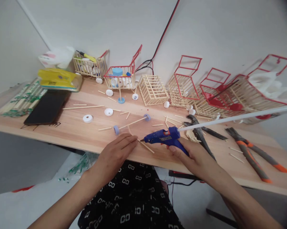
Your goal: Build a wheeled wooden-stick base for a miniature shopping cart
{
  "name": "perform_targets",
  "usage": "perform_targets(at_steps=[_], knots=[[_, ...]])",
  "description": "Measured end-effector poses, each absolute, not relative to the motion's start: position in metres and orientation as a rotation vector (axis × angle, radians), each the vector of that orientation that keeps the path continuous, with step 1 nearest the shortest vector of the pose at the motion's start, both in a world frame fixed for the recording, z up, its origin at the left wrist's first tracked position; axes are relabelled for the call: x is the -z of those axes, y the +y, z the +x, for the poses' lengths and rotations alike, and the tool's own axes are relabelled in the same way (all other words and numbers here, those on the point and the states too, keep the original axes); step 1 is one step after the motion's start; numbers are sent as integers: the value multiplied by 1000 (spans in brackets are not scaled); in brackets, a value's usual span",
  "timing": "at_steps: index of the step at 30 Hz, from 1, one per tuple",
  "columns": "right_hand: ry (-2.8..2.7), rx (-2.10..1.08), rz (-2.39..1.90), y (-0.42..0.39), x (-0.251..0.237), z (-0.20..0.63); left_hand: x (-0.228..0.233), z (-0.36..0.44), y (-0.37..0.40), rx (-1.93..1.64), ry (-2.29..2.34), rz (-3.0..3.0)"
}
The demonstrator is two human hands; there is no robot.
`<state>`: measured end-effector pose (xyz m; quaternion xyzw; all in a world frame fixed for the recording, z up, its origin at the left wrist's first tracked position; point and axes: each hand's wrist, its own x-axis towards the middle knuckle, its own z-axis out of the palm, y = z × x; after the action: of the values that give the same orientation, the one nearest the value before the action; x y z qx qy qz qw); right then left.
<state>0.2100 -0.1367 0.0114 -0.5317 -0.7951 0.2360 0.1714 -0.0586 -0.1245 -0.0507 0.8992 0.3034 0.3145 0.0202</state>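
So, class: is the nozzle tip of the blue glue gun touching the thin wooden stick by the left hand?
Cannot tell. In the head view the glue gun nozzle points at the stick beside the left hand, but any gap is too fine to see.

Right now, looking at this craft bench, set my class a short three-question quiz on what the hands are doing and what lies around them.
1. True or false: the right hand holds a blue glue gun.
2. Multiple choice: the left hand rests its fingers on A) a black phone, B) thin wooden sticks, C) pliers.
3. Fill in: the orange-handled pliers lie on the wooden table to the ____ of the glue gun.

Key: 1 true; 2 B; 3 right.
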Motion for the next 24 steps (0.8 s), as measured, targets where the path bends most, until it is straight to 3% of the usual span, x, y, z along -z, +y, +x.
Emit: perform_targets(at_steps=[24], knots=[[-2284, -593, -1496, -137, -17, 206, 52, -59, -125, -973, 956, 2801]])
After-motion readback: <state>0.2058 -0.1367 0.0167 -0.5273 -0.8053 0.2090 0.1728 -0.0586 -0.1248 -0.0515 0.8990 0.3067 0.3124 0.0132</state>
